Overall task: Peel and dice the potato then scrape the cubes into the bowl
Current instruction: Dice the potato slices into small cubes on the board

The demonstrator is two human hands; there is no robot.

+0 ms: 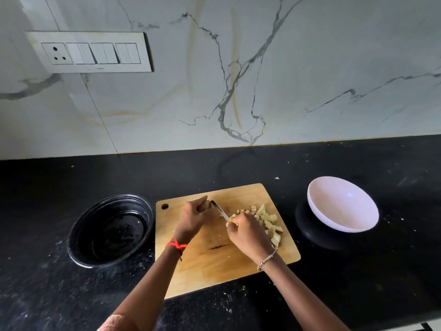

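A wooden cutting board (210,268) lies on the black counter. My left hand (193,217) grips a small piece of potato (206,205) at the board's far side. My right hand (245,231) holds a knife (220,210) by its handle, the blade pointing at the potato piece and touching it. A pile of pale potato cubes (268,223) sits on the board's right part, partly hidden behind my right hand. A white bowl (342,204) stands tilted to the right of the board, with nothing in it.
A black round bowl (111,231) sits left of the board, touching its edge. The black counter (358,283) carries scattered white specks. A marble wall with a switch panel (89,52) rises behind it.
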